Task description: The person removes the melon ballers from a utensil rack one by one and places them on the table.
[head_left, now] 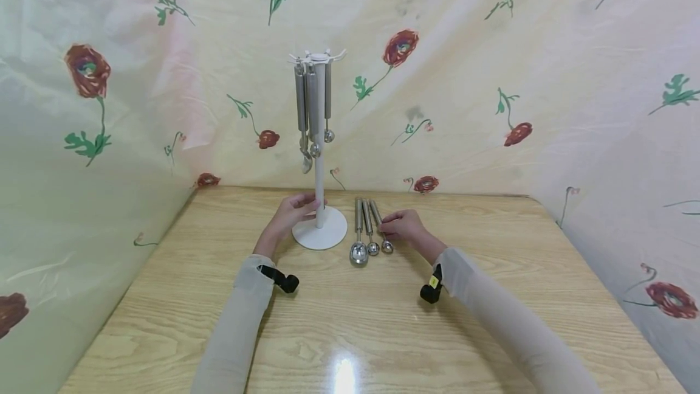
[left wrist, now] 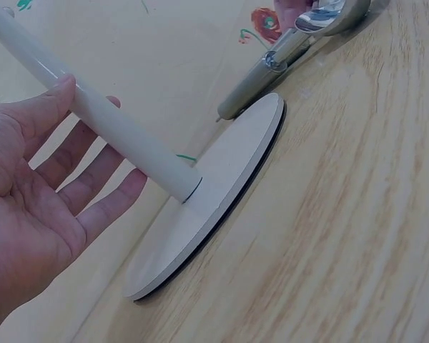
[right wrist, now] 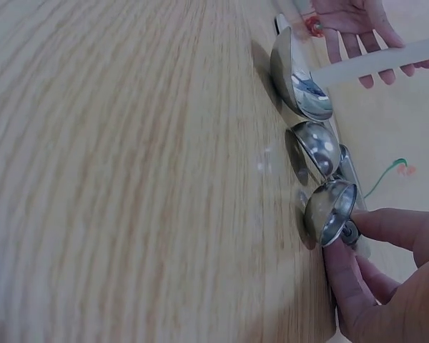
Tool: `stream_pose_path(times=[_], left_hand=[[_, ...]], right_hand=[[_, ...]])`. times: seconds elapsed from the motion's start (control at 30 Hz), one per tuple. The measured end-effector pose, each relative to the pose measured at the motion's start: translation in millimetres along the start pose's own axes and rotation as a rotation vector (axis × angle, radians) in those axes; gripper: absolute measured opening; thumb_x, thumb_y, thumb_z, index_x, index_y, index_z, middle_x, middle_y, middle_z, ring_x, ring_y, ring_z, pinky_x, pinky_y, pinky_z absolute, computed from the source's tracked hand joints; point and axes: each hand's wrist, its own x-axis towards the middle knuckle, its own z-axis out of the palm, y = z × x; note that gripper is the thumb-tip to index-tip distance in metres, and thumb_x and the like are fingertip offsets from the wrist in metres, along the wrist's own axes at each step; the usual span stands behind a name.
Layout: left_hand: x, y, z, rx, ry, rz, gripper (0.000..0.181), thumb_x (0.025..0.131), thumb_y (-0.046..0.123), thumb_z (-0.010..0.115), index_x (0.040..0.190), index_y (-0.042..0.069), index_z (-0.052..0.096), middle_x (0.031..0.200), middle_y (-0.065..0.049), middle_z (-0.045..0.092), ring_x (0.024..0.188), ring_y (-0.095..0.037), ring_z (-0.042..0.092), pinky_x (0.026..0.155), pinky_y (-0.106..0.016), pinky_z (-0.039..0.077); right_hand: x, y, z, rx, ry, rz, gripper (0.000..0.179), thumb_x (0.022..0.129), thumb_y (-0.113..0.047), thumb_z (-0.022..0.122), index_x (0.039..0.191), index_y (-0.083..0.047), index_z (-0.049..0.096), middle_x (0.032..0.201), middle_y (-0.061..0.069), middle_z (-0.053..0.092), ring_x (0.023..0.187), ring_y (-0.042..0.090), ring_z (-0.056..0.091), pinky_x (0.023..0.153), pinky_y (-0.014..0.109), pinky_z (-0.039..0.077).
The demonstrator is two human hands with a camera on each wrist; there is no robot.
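Observation:
My left hand [head_left: 291, 216] holds the white pole of a utensil stand [left wrist: 139, 143] just above its round base, thumb on one side and fingers behind. Several steel utensils with grey handles [head_left: 313, 99] hang from the stand's top hooks. To the right of the base, three ice cream scoops lie side by side: a large one [head_left: 358, 253], a smaller middle one [head_left: 373, 248] and a small right-hand one [right wrist: 332, 211]. Thumb and fingers of my right hand [head_left: 406, 225] pinch the right-hand scoop near its neck; its bowl touches or nearly touches the tabletop.
A wood-grain table [head_left: 383, 333] spreads under everything. Flower-printed cloth [head_left: 465, 78] rises behind the table and along both sides. Some white hooks [head_left: 339, 55] at the right of the stand's top carry nothing.

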Motion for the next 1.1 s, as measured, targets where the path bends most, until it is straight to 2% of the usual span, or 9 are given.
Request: stream_pose_path(times=[0.2,0.5,0.7,0.87,1.1], left_hand=[[0.5,-0.8,0.0,-0.007,-0.006,0.0,0.044,0.103,0.019,0.062,0.142,-0.002,0.055,0.14,-0.028,0.059,0.123,-0.023,0.062,0.109,-0.05,0.054],[1.3,-0.8,0.3,-0.024,-0.003,0.004,0.042,0.104,0.014,0.06,0.141,-0.004,0.055,0.141,-0.032,0.056,0.118,-0.019,0.064,0.109,-0.049,0.054],[1.1,-2.0,-0.6,-0.01,-0.003,0.001,0.043,0.104,0.018,0.061,0.142,-0.002,0.056,0.142,-0.033,0.054,0.123,-0.024,0.062,0.109,-0.05,0.054],[1.8,-3.0,-0.8,-0.021,-0.01,0.004,0.043,0.104,0.017,0.061,0.141,-0.003,0.056,0.142,-0.033,0.055,0.122,-0.023,0.063,0.109,-0.05,0.054],[2.6,-2.1,-1.3,-0.02,-0.003,-0.005,0.042,0.104,0.016,0.061,0.14,-0.003,0.056,0.141,-0.032,0.056,0.121,-0.022,0.064,0.108,-0.048,0.055]], right_hand=[[-0.4,0,1,-0.026,0.004,-0.017,0.033,0.09,0.0,0.075,0.118,0.013,0.063,0.088,0.012,0.076,0.07,0.014,0.07,0.073,0.03,0.066],[-3.2,-1,5,-0.033,0.017,0.014,0.034,0.089,-0.001,0.076,0.117,0.013,0.063,0.091,0.017,0.076,0.07,0.015,0.07,0.072,0.03,0.066],[-7.0,-1,10,-0.033,0.073,0.019,0.03,0.089,0.001,0.074,0.115,0.013,0.065,0.088,0.015,0.075,0.068,0.014,0.069,0.07,0.027,0.066],[-8.2,1,11,-0.009,0.111,0.013,0.029,0.089,-0.001,0.074,0.114,0.012,0.066,0.093,0.016,0.074,0.071,0.013,0.069,0.072,0.026,0.066],[-10.1,2,8,0.037,0.085,0.017,0.033,0.089,0.0,0.075,0.118,0.012,0.065,0.095,0.016,0.075,0.071,0.013,0.071,0.072,0.026,0.066]])
